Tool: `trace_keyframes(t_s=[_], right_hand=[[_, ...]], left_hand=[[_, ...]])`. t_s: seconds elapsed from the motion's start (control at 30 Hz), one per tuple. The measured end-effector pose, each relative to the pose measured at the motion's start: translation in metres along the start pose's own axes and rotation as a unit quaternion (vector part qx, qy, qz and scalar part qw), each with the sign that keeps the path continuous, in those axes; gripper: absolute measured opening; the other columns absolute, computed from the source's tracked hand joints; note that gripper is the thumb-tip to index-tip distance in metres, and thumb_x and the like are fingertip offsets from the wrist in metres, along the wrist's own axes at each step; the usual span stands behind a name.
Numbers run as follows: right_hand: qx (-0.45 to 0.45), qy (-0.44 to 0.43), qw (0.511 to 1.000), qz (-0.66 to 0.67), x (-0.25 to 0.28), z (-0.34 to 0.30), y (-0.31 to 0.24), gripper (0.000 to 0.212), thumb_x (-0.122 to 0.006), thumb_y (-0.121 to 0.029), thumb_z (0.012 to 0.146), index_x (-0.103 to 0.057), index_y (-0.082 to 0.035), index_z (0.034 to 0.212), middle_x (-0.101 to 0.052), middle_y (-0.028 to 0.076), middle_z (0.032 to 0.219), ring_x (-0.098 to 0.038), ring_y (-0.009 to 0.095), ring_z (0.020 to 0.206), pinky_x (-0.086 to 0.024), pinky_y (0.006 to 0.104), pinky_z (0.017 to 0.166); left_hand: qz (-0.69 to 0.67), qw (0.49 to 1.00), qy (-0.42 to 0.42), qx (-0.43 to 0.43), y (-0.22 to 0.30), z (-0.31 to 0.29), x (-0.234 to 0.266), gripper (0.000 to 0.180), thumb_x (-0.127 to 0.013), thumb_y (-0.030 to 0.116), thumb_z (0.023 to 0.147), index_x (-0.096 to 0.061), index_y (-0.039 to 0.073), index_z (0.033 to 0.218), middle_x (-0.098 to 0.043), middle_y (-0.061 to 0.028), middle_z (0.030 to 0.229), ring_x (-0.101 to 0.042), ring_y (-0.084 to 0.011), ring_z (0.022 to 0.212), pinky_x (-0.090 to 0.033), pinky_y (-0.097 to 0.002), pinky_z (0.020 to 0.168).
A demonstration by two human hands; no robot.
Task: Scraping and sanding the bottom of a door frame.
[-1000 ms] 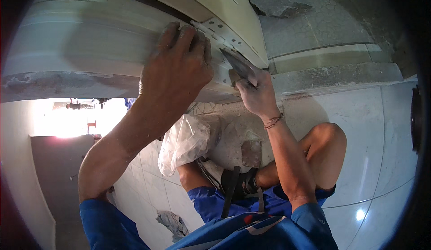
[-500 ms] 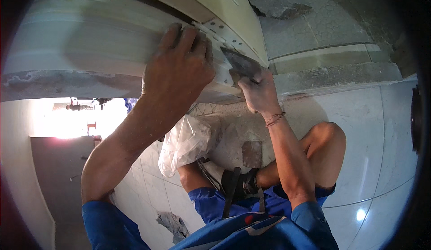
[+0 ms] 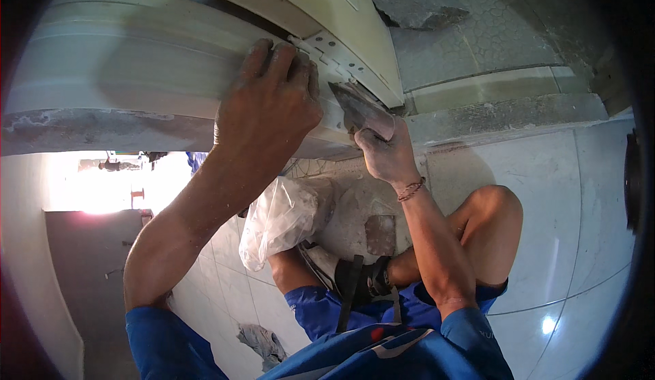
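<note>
My right hand (image 3: 386, 155) is wrapped round a putty knife (image 3: 356, 107). Its wide, dusty grey blade lies against the frame edge, just below a metal hinge (image 3: 330, 55) with screw holes. Higher up and to the left, my left hand (image 3: 267, 100) rests on the pale door frame (image 3: 157, 59), fingers bent over its surface near the hinge and nothing seen in them. The pale door (image 3: 365, 35) stands beyond the hinge. The putty knife's handle is mostly hidden inside my right hand.
A white plastic bag (image 3: 278, 220) stands between my arms by my leg. Near my foot lies a small brown square piece (image 3: 381, 235). A grey cloth (image 3: 263, 344) lies on the tiled floor at lower left. A raised sill (image 3: 505, 119) runs to the right.
The putty knife and my right hand have shifted slightly down, and the blade has turned to another angle against the frame. My left hand stays about where it was.
</note>
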State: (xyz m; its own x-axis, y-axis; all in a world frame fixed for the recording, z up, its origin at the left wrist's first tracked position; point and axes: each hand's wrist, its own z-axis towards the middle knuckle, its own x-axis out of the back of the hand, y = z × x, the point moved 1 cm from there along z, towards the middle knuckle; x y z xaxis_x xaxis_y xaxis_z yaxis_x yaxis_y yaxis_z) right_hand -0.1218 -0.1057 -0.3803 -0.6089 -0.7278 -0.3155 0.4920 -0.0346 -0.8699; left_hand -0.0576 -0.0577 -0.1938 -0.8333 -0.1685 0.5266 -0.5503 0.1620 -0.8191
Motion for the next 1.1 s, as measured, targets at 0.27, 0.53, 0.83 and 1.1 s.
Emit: trace_keyframes(t_s=[0.27, 0.53, 0.83, 1.1], right_hand=[[-0.088, 0.022, 0.996, 0.023, -0.007, 0.001, -0.004, 0.050, -0.048, 0.003, 0.073, -0.055, -0.004, 0.122, -0.065, 0.020, 0.089, -0.064, 0.025, 0.077, -0.050, 0.0344, 0.074], [-0.002, 0.029, 0.998, -0.060, -0.011, -0.001, -0.006, 0.045, -0.049, 0.001, 0.074, -0.057, -0.003, 0.119, -0.066, 0.019, 0.085, -0.065, 0.024, 0.070, -0.050, 0.0332, 0.071], [-0.065, 0.047, 0.996, -0.027, -0.010, 0.005, -0.017, 0.049, -0.049, 0.001, 0.075, -0.054, -0.004, 0.123, -0.064, 0.020, 0.084, -0.064, 0.024, 0.068, -0.049, 0.0336, 0.067], [-0.101, 0.040, 0.993, -0.037, -0.014, 0.013, -0.024, 0.050, -0.050, 0.002, 0.074, -0.056, -0.009, 0.123, -0.063, 0.019, 0.075, -0.063, 0.027, 0.066, -0.048, 0.0326, 0.067]], left_hand=[[0.005, 1.000, 0.006, -0.001, -0.001, 0.001, -0.003, 0.040, -0.059, 0.011, 0.071, -0.060, 0.001, 0.110, -0.058, -0.0086, 0.106, -0.049, -0.0240, 0.106, -0.036, -0.0392, 0.100], [-0.006, 1.000, 0.011, 0.002, 0.000, -0.001, -0.001, 0.041, -0.059, 0.011, 0.071, -0.060, 0.000, 0.110, -0.059, -0.0089, 0.104, -0.050, -0.0237, 0.105, -0.036, -0.0384, 0.100], [0.025, 0.999, 0.030, 0.000, 0.002, 0.001, -0.004, 0.039, -0.059, 0.012, 0.071, -0.061, 0.000, 0.108, -0.059, -0.0093, 0.103, -0.050, -0.0233, 0.103, -0.036, -0.0380, 0.100], [-0.010, 1.000, 0.015, 0.002, -0.001, 0.002, -0.001, 0.039, -0.059, 0.010, 0.070, -0.061, -0.001, 0.107, -0.059, -0.0096, 0.103, -0.050, -0.0236, 0.104, -0.036, -0.0381, 0.099]])
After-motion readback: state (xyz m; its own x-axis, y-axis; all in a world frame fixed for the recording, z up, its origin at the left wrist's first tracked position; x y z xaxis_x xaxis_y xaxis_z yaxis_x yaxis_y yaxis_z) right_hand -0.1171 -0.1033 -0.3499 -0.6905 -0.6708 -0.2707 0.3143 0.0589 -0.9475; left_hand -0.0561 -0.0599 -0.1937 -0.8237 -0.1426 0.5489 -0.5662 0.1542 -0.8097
